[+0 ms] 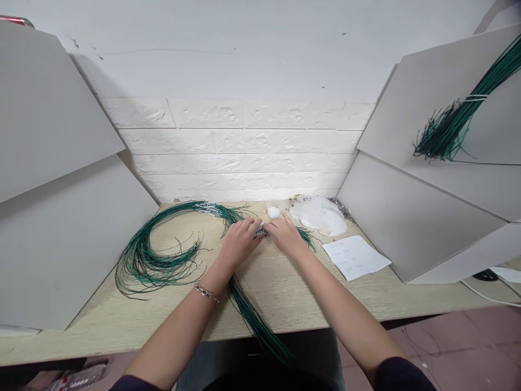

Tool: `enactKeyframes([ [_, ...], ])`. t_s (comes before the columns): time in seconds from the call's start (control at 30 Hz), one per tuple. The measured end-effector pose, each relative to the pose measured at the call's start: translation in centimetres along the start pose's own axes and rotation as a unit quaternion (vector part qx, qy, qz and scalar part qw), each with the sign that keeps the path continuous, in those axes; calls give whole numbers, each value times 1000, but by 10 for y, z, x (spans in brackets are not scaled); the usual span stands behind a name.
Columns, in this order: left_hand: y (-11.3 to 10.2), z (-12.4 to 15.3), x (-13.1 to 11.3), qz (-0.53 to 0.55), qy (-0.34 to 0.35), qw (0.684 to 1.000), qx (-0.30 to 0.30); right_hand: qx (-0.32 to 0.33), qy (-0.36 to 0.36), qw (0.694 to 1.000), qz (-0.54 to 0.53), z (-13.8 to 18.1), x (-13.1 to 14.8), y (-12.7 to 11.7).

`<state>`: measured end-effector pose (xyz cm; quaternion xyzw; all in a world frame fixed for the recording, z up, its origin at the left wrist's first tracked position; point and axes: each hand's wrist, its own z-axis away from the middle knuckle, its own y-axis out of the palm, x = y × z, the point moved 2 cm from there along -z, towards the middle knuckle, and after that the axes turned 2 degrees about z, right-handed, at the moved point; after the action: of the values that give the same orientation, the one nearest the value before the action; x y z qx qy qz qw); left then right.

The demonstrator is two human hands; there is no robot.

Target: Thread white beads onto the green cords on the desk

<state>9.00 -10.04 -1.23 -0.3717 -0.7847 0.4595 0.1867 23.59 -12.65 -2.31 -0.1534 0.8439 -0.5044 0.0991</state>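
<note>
Matt wood-grain tabletop [280, 288], glossy green cords [142, 266]

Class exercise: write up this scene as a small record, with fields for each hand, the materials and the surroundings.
Left hand: at one side of a grey beaded strip
Right hand: at its other side
Materials: green cord bundle, looped
Surface: light wooden desk
Nearby: plastic bag, handwritten paper note
Left wrist: chain bracelet

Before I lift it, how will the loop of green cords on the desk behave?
The green cords look thin and floppy: their loose ends curl on the wooden desk, so they will probably droop and tangle. They seem light, though the white beads may add weight.
</note>
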Motion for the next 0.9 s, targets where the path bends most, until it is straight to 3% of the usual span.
enactKeyframes([
  [0.13, 5, 0, 0, -19, -41, 995, 88, 0, -9, 1000, -7, 0, 2, 1],
  [0.23, 4, 0, 3, -11, -88, 990, 111, 20, 33, 999, -31, 1, -8, 7],
  [0.33, -1, -2, 8, 47, -115, 989, 75, 32, 91, 993, -68, 3, -26, 13],
  [0.47, -11, -3, 20, 165, -160, 972, -41, 29, 157, 981, -111, 5, -46, 18],
  [0.53, -16, -3, 28, 238, -207, 942, -116, 27, 173, 977, -122, 5, -49, 18],
  [0.63, -18, -3, 38, 359, -277, 870, -192, 29, 156, 980, -122, 5, -44, 17],
  [0.8, -11, -6, 41, 548, -330, 741, -205, 78, 95, 991, -44, 2, -24, 22],
  [0.9, -9, -6, 37, 621, -336, 680, -196, 85, 92, 992, 6, 0, -18, 27],
])
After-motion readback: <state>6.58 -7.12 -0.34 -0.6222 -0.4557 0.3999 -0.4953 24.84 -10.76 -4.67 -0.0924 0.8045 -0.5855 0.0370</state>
